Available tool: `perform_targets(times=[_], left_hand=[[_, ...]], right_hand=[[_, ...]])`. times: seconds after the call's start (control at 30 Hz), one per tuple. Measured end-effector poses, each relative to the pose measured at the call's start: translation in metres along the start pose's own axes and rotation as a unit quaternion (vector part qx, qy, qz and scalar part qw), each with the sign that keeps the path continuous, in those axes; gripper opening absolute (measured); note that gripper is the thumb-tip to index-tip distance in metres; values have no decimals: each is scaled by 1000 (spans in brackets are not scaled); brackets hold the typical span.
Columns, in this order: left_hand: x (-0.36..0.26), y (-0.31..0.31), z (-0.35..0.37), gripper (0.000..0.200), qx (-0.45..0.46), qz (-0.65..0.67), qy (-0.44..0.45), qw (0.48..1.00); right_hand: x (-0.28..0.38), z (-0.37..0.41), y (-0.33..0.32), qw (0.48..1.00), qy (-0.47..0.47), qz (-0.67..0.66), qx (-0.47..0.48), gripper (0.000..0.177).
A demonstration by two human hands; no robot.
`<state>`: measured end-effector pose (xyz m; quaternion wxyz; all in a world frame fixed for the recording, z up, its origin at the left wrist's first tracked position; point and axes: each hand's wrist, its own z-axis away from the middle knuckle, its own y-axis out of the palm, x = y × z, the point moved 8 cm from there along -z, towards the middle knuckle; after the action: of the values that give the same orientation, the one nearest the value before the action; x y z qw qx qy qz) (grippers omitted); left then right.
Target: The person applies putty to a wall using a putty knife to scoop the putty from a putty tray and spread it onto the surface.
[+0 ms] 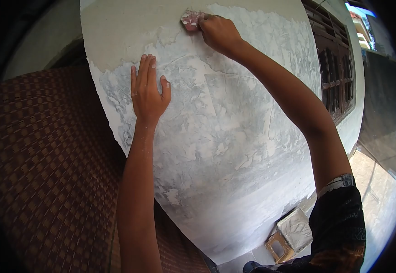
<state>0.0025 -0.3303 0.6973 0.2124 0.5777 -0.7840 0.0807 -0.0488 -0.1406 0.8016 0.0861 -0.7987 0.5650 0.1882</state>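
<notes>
The wall (234, 159) before me is patchy white and grey, with a smooth cream area across its upper part. My left hand (150, 91) lies against its left side, fingers stretched upward and thumb apart, with white smears on the fingertips. Higher and to the right, my right hand (218, 34) is closed around a small red scraper (191, 21) spotted with white. The scraper is up against the wall near the border between the cream and the patchy white. My right fingers partly cover its near end.
A brown woven mat (47, 173) stands along the left. At right is a dark wooden window (337, 68) with bars. Low on the floor sit a square container (295, 230) with whitish material and a yellowish frame-like piece (280, 248) beside it.
</notes>
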Motion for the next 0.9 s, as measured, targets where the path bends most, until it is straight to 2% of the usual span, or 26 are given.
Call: perform_targets(times=[0.1, 0.17, 0.2, 0.23, 0.37, 0.43, 0.53, 0.63, 0.7, 0.77, 0.83, 0.9], left_hand=[[-1, -2, 0, 49, -1, 5, -4, 1000], [-2, -1, -1, 49, -6, 6, -2, 1000], [-1, 0, 0, 49, -5, 4, 1, 1000], [-2, 1, 1, 49, -3, 3, 4, 1000], [0, 0, 2, 49, -6, 0, 1, 1000], [1, -1, 1, 50, -6, 9, -4, 1000], [2, -3, 1, 50, -10, 13, -8, 1000], [1, -2, 2, 51, -9, 28, 1, 1000], [1, -3, 1, 50, -13, 20, -2, 1000], [1, -3, 2, 50, -12, 14, -3, 1000], [3, -4, 3, 49, -25, 17, -5, 1000], [3, -5, 3, 49, -27, 16, -9, 999]], right_hand=[[60, 50, -15, 998, -25, -42, 39, 14], [73, 58, -35, 994, -31, -98, 20, 16], [66, 49, -42, 996, -7, -86, 17, 17], [51, 35, -48, 994, 7, -97, -44, 14], [-8, -23, -24, 998, 62, -20, -18, 13], [-4, -22, -23, 998, 35, -5, -42, 11], [33, 16, 1, 999, -4, -18, 28, 10], [78, 46, -28, 996, -24, -88, 13, 16], [66, 29, -42, 994, 3, -106, -29, 20], [35, -2, -40, 995, 34, -66, -61, 16], [12, -26, -27, 998, 51, -8, -34, 12], [15, -20, -15, 999, 35, -25, -23, 11]])
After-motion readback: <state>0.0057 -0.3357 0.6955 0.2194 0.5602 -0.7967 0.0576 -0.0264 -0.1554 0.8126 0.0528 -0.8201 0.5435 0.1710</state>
